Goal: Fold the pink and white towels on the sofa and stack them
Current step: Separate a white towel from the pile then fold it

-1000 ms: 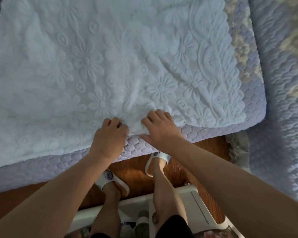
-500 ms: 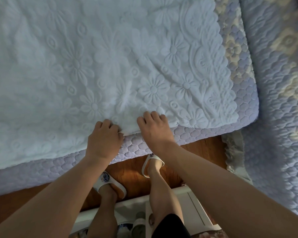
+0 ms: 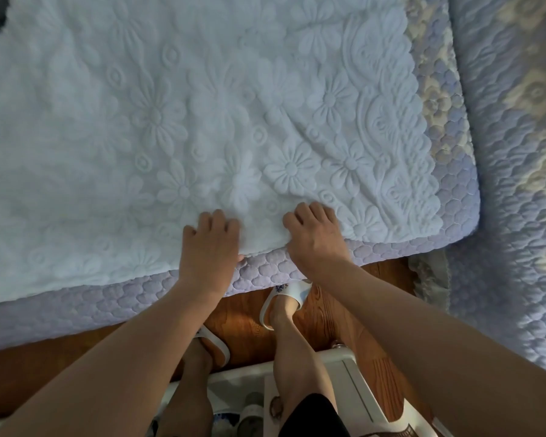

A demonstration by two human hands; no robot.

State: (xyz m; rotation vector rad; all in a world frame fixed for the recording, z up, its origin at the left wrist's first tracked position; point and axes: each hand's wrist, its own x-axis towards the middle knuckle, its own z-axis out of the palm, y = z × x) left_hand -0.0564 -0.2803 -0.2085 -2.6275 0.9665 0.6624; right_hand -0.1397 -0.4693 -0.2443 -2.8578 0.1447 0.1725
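Observation:
A large white towel point(image 3: 186, 121) with raised flower patterns lies spread flat over the sofa seat point(image 3: 448, 197), which has a lavender quilted cover. My left hand point(image 3: 210, 247) grips the towel's near edge with curled fingers. My right hand point(image 3: 316, 234) grips the same edge a short way to the right, fingers curled over the cloth. A small fold of towel bunches up between the two hands. No pink towel shows in the head view.
A second quilted sofa section point(image 3: 517, 152) with cream flower patches runs down the right side. Wooden floor point(image 3: 328, 316) lies below the seat edge, with my slippered feet point(image 3: 286, 298) on it. A white low table point(image 3: 344, 383) stands behind my legs.
Both hands have slid slightly further onto the towel's near edge and spread a little apart. The towel between them is bunched up more than before.

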